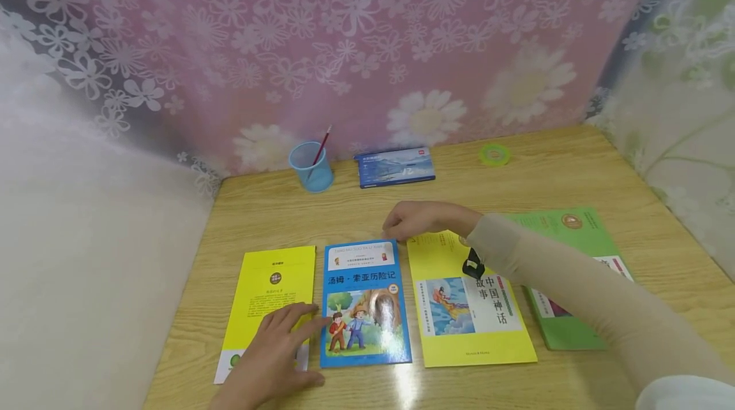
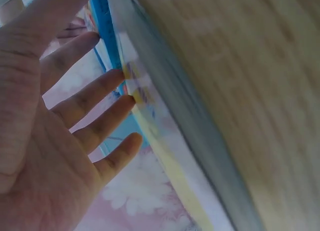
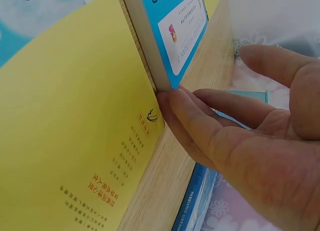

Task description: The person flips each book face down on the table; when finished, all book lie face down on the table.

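A blue storybook (image 1: 362, 276) lies face up on the table, with a yellow book (image 1: 258, 282) to its left. A larger yellow book (image 1: 488, 349) with a white panel lies to its right. My left hand (image 1: 272, 352) is over the lower part of the left yellow book, fingers spread, fingertips near the blue book's left edge. In the left wrist view its fingertips (image 2: 127, 101) overlap the books' edges. My right hand (image 1: 419, 219) is at the blue book's top right corner. In the right wrist view, its fingertips (image 3: 172, 98) touch that corner with the thumb held apart.
A green book (image 1: 580, 330) lies at the right, partly behind my right forearm. Along the back stand a blue mesh pencil cup (image 1: 316, 174) with a pencil (image 1: 323, 144), a flat blue box (image 1: 396, 168) and a green tape roll (image 1: 494, 155). A floral cloth (image 1: 344, 46) hangs behind the wooden table (image 1: 258, 212).
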`<state>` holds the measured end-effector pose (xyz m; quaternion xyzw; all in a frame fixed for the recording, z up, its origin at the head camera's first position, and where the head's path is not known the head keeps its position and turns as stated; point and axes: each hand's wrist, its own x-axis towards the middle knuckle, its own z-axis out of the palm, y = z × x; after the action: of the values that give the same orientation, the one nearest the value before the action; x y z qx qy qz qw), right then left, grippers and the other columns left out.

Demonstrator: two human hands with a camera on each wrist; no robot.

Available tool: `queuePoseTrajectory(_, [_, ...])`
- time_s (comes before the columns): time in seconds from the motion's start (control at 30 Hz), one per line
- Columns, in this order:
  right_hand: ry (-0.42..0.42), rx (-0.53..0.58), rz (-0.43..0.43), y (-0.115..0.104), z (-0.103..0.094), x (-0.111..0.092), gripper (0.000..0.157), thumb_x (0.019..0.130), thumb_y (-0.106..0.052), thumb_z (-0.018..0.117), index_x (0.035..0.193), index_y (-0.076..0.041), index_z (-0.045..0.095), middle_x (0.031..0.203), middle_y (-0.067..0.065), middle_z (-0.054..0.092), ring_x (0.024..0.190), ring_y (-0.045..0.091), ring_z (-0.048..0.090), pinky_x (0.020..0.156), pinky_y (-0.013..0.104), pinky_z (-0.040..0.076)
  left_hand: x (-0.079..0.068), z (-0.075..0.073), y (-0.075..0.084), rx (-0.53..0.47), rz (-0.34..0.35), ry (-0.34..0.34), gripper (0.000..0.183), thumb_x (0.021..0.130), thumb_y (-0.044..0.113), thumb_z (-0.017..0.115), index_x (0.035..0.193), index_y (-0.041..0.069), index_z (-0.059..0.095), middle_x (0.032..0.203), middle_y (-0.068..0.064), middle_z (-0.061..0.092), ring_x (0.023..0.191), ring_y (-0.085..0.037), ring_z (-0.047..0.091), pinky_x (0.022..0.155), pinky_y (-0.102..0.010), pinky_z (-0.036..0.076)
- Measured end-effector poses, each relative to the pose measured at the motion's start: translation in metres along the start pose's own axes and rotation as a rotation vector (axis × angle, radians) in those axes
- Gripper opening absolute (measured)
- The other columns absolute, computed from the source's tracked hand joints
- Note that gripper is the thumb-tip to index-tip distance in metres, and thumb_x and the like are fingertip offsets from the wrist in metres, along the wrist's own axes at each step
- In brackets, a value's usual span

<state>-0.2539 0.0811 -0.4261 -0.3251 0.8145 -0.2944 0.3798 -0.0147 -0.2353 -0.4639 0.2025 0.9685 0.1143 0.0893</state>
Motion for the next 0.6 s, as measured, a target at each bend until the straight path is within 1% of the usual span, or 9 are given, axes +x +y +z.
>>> queuePoseTrajectory(0.17, [-0.007,-0.007,-0.009,-0.002,0.001,0.001,0.033,0.106,-0.028,0.063,0.086,-0.001,0.065,0.072,-0.002,0.046,0.073,0.017,0.048,0.073,0.029,0.037,0.001,0.003,0.001,0.014,0.012,0.028,0.085,0.072,0.062,0.09,0.147,0.037,0.06,0.147,0.002,0.061,0.143,-0.034,0.048,0.119,-0.062,0.038])
queuePoseTrajectory(0.27, [-0.018,0.013,-0.011,-0.003,0.001,0.003,0.026,0.104,-0.024,0.066,0.088,-0.004,0.068,0.073,-0.003,0.049,0.074,0.015,0.049,0.072,0.028,0.038,0.001,0.004,0.002,0.032,0.013,0.028,0.084,0.074,0.064,0.088,0.147,0.036,0.06,0.147,0.002,0.062,0.144,-0.034,0.048,0.12,-0.061,0.037])
queuePoseTrajectory(0.3, [-0.022,0.026,-0.011,-0.003,0.001,0.004,0.025,0.103,-0.022,0.067,0.087,-0.004,0.067,0.072,-0.003,0.047,0.072,0.015,0.047,0.071,0.028,0.038,0.002,0.004,0.002,0.04,0.014,0.025,0.083,0.074,0.064,0.087,0.147,0.035,0.06,0.147,0.002,0.062,0.144,-0.034,0.049,0.121,-0.061,0.037])
queuePoseTrajectory(0.4, [-0.021,0.066,0.015,-0.002,0.002,0.008,0.019,0.1,-0.016,0.071,0.086,-0.004,0.065,0.073,-0.001,0.045,0.071,0.015,0.044,0.071,0.028,0.038,0.002,0.004,0.002,0.046,0.017,0.015,0.08,0.076,0.064,0.085,0.146,0.034,0.061,0.148,0.001,0.063,0.144,-0.032,0.05,0.122,-0.06,0.036])
queuePoseTrajectory(0.43, [-0.01,0.083,0.034,-0.001,0.002,0.009,0.016,0.098,-0.015,0.073,0.09,-0.003,0.068,0.076,-0.001,0.049,0.074,0.014,0.047,0.072,0.027,0.042,0.001,0.004,0.003,0.045,0.019,0.014,0.079,0.077,0.064,0.085,0.146,0.033,0.062,0.148,0.001,0.064,0.143,-0.031,0.051,0.121,-0.059,0.037])
queuePoseTrajectory(0.47, [0.005,0.095,0.057,-0.001,0.003,0.01,0.012,0.096,-0.014,0.076,0.096,-0.002,0.071,0.081,-0.002,0.056,0.077,0.013,0.05,0.075,0.026,0.045,0.001,0.004,0.003,0.042,0.022,0.014,0.077,0.077,0.064,0.084,0.145,0.033,0.063,0.147,0.002,0.064,0.142,-0.03,0.052,0.121,-0.058,0.038])
queuePoseTrajectory(0.5, [0.013,0.104,0.078,-0.001,0.003,0.011,0.014,0.095,-0.012,0.077,0.103,-0.001,0.073,0.088,0.0,0.062,0.082,0.014,0.054,0.079,0.026,0.049,0.001,0.004,0.003,0.036,0.027,0.018,0.076,0.078,0.063,0.084,0.145,0.032,0.063,0.146,0.002,0.065,0.14,-0.029,0.054,0.12,-0.058,0.039])
queuePoseTrajectory(0.57, [0.032,0.12,0.12,0.0,0.003,0.013,0.032,0.092,-0.01,0.08,0.122,0.0,0.074,0.112,0.006,0.072,0.098,0.016,0.062,0.091,0.029,0.056,0.0,0.003,0.003,0.019,0.031,0.024,0.075,0.079,0.061,0.084,0.144,0.032,0.063,0.143,0.005,0.067,0.137,-0.026,0.056,0.118,-0.055,0.042])
queuePoseTrajectory(0.6, [0.039,0.128,0.133,0.0,0.004,0.014,0.041,0.09,-0.008,0.081,0.129,0.0,0.071,0.124,0.009,0.072,0.104,0.017,0.062,0.095,0.032,0.057,-0.001,0.002,0.003,0.01,0.029,0.026,0.074,0.079,0.06,0.084,0.144,0.032,0.063,0.142,0.007,0.068,0.136,-0.025,0.057,0.117,-0.054,0.043])
